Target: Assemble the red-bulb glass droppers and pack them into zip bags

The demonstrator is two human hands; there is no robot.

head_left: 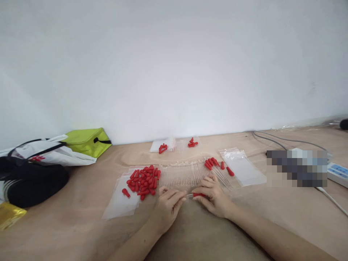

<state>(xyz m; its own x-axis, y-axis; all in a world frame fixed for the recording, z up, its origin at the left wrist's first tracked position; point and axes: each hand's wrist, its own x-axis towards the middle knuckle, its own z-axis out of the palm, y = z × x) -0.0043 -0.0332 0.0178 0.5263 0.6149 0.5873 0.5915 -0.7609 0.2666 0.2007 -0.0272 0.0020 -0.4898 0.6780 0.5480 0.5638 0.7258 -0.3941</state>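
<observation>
Between the fingertips of my left hand (169,206) is pinched a thin glass dropper tube (189,195). My right hand (213,195) is closed around a red rubber bulb (199,195), which lines up with the tube's end; how far the tube sits inside cannot be made out. Just beyond both hands lies a row of clear glass tubes (176,175). A heap of red rubber bulbs (144,183) is left of that row, with one loose red bulb (125,193) beside it. Droppers with red bulbs fitted (213,163) lie fanned out past my right hand.
Clear zip bags (122,203) lie under the bulb heap, and another zip bag (243,168) is at the right. Smaller groups of red bulbs (163,148) and tubes lie near the wall. Bags and a black cap (38,185) stand left; a power strip (338,174) and cables lie right.
</observation>
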